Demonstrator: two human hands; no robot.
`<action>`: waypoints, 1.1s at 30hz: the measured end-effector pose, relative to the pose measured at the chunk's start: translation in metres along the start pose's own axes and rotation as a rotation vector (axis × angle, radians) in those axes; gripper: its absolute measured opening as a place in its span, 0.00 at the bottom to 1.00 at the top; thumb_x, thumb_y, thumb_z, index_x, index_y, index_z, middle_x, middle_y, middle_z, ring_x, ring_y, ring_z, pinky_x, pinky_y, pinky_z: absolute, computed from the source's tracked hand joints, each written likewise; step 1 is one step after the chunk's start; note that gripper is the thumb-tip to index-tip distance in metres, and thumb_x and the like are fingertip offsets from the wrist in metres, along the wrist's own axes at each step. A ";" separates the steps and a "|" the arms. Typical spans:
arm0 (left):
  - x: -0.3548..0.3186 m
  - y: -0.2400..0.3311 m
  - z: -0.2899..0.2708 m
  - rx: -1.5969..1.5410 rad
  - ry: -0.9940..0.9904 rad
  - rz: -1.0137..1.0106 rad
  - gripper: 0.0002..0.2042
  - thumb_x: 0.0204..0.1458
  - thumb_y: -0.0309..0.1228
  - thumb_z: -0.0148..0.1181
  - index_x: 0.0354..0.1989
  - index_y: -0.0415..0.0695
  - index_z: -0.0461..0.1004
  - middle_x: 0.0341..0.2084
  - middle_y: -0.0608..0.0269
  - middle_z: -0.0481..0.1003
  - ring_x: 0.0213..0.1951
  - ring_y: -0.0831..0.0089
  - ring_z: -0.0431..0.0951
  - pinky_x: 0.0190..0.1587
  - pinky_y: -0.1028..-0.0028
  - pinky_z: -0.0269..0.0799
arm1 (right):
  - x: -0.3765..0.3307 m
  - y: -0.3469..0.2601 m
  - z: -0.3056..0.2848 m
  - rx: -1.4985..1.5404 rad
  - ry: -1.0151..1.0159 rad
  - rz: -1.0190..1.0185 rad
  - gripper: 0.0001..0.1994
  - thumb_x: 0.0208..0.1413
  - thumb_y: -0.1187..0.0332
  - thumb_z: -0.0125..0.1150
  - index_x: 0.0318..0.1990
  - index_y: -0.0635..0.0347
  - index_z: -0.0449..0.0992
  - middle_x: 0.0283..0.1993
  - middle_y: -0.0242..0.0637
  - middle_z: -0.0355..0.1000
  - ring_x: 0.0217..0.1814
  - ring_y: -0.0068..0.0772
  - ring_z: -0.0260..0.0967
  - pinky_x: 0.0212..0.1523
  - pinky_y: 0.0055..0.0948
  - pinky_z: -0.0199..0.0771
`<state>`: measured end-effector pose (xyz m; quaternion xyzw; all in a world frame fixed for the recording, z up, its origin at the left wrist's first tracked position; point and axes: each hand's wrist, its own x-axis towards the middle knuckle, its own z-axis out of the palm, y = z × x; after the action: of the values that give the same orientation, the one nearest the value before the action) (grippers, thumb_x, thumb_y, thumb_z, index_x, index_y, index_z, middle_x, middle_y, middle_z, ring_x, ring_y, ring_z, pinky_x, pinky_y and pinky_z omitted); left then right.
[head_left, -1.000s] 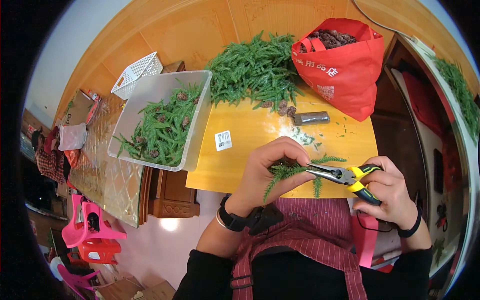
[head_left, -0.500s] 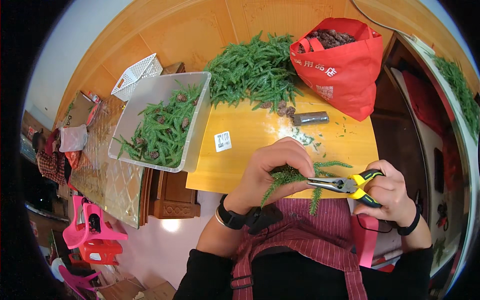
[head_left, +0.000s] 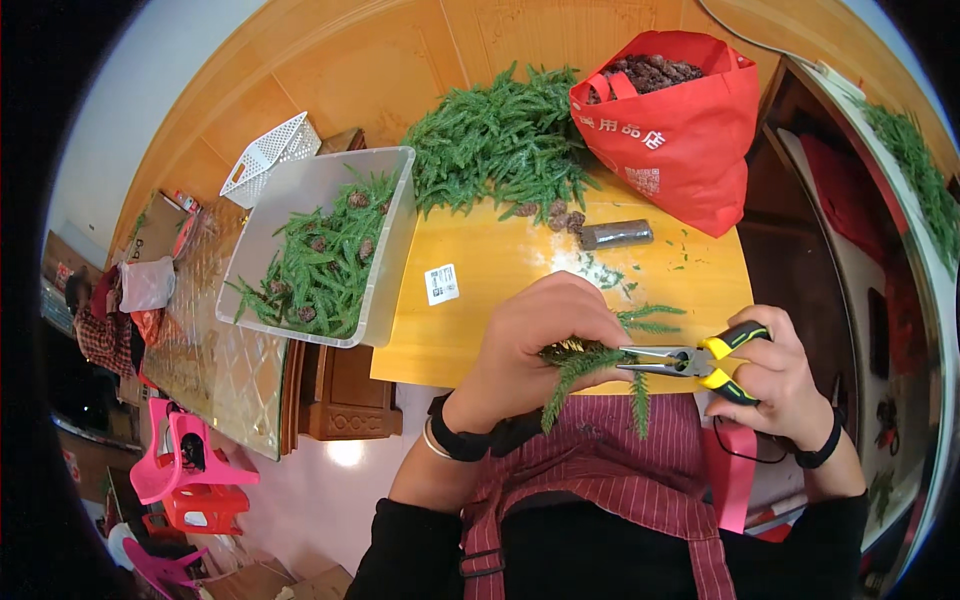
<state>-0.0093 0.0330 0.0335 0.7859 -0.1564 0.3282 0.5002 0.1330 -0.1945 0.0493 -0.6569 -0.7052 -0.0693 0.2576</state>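
Observation:
My left hand pinches a small green artificial pine sprig over the front edge of the yellow table. Its needled tips stick out to the right of and below my fingers. In my right hand is a pair of needle-nose pliers with yellow and black handles. The handles are spread and the jaws are parted, their tips close to the fingers of my left hand, around the sprig's middle. My left fingers hide the sprig's inner end.
A clear plastic bin of sprigs with pine cones stands left. At the back lie a heap of pine sprigs and a red bag of pine cones. A dark wrapped bundle and a white label rest on the table.
The sprig has turned a little in my left fingers, its lower tips shifting right. The plier handles have spread wider and the jaws have opened. The view has shifted slightly.

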 end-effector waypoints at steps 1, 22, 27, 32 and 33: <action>0.000 0.001 0.000 0.033 0.002 0.024 0.13 0.29 0.25 0.70 0.26 0.43 0.74 0.24 0.63 0.75 0.30 0.68 0.72 0.35 0.71 0.66 | 0.000 0.000 -0.001 -0.037 -0.010 -0.006 0.19 0.33 0.55 0.67 0.19 0.61 0.68 0.31 0.36 0.70 0.41 0.46 0.63 0.40 0.39 0.63; -0.001 -0.001 0.004 -0.073 0.044 0.036 0.14 0.27 0.26 0.72 0.24 0.41 0.74 0.23 0.61 0.75 0.29 0.67 0.74 0.34 0.70 0.67 | 0.005 0.001 0.001 0.030 0.015 -0.021 0.15 0.28 0.60 0.69 0.19 0.60 0.71 0.31 0.33 0.71 0.37 0.39 0.65 0.39 0.33 0.66; -0.001 -0.002 0.006 -0.126 0.048 0.017 0.13 0.28 0.25 0.71 0.24 0.41 0.74 0.22 0.61 0.75 0.29 0.67 0.73 0.34 0.71 0.67 | 0.001 0.003 0.003 0.071 -0.014 -0.008 0.16 0.28 0.60 0.69 0.19 0.60 0.71 0.31 0.33 0.71 0.36 0.38 0.65 0.38 0.31 0.67; -0.002 -0.005 0.006 -0.200 0.035 0.005 0.12 0.29 0.25 0.71 0.24 0.40 0.74 0.22 0.61 0.75 0.28 0.67 0.72 0.34 0.71 0.66 | -0.004 0.008 0.004 0.048 0.000 -0.060 0.19 0.30 0.55 0.68 0.17 0.60 0.68 0.24 0.35 0.69 0.30 0.41 0.65 0.32 0.33 0.66; -0.003 -0.005 0.007 -0.207 0.045 -0.003 0.12 0.29 0.24 0.71 0.24 0.40 0.74 0.22 0.61 0.75 0.28 0.67 0.72 0.34 0.71 0.66 | -0.005 0.006 0.004 0.049 0.001 -0.060 0.19 0.30 0.55 0.68 0.17 0.60 0.68 0.24 0.35 0.69 0.30 0.41 0.65 0.32 0.33 0.66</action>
<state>-0.0058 0.0288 0.0261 0.7224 -0.1772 0.3273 0.5827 0.1380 -0.1966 0.0417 -0.6287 -0.7261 -0.0600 0.2718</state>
